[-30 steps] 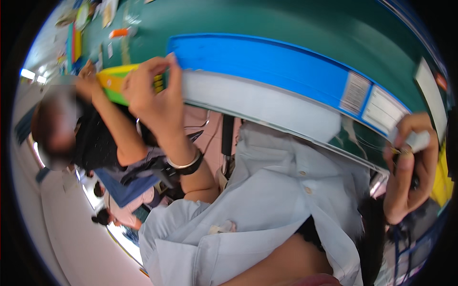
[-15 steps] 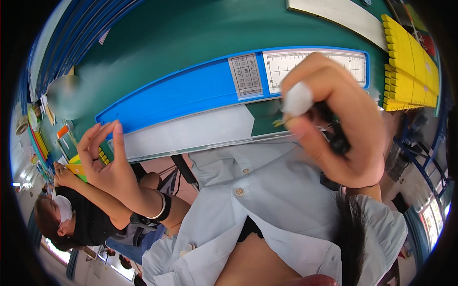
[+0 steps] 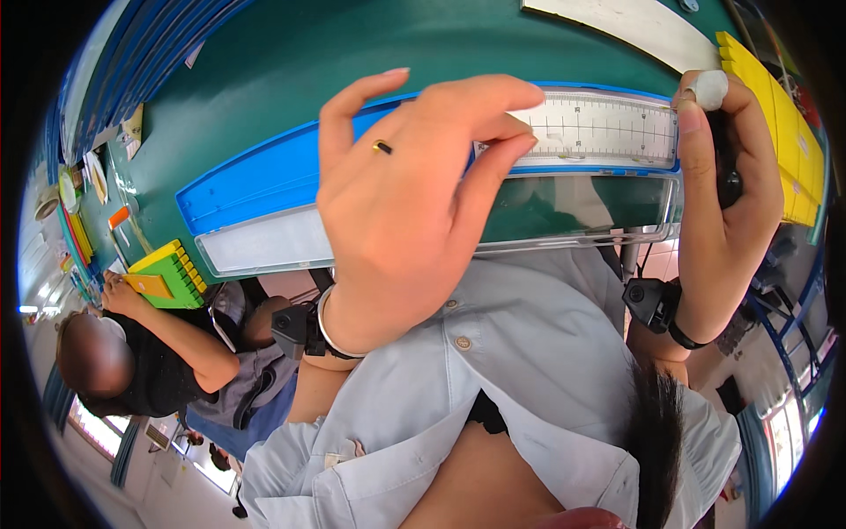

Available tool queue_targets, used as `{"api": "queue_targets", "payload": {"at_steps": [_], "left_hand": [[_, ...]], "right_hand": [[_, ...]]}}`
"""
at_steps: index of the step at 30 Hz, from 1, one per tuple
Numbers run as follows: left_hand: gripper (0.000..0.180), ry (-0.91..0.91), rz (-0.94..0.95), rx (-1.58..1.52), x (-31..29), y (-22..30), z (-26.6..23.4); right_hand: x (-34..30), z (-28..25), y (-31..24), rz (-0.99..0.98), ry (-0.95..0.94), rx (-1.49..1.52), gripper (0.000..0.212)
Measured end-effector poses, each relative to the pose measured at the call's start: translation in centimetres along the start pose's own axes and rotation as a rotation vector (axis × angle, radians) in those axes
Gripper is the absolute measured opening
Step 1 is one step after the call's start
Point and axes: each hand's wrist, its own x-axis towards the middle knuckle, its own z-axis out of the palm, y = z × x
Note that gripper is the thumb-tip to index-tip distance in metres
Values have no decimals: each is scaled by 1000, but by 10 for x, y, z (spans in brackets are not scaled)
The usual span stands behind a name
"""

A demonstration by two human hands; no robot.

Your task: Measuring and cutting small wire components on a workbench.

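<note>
Over the middle of a long blue box [image 3: 256, 181] is my left hand [image 3: 397, 194], thumb and finger pinched above a white ruler card [image 3: 608, 128] lying in the box's right part. What the pinch holds, if anything, is too fine to make out. My right hand [image 3: 731, 167] is at the box's right end, a white cover [image 3: 708, 89] on one fingertip. Its thumb and forefinger are closed together at the box corner; anything between them is hidden or too small to name. A clear lid [image 3: 582, 207] with a white strip [image 3: 264, 242] lies along the box's near side.
Yellow notched boards [image 3: 784, 132] stand at the right, beside a pale board [image 3: 626, 26] on the green table [image 3: 352, 48]. Blue boxes [image 3: 159, 53] are stacked at the far left. At the left a co-worker [image 3: 167, 353] holds a green and yellow notched board [image 3: 172, 275].
My left hand has moved right, from the box's left end to above the ruler card, its fingers now pinched. My right hand has moved right, to the box's right end.
</note>
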Motion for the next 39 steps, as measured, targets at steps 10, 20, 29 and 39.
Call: {"api": "queue_targets", "payload": {"at_steps": [10, 20, 29, 39], "left_hand": [[34, -73, -93, -135, 3, -2, 13], [28, -136, -70, -158, 5, -12, 11], [27, -179, -93, -205, 4, -11, 14], [29, -146, -67, -262, 3, -13, 15]], "right_hand": [[3, -21, 36, -86, 48, 792, 22], [0, -9, 48, -90, 248, 743, 22], [6, 2, 40, -119, 431, 550, 12], [-2, -22, 53, -217, 376, 482, 39]]}}
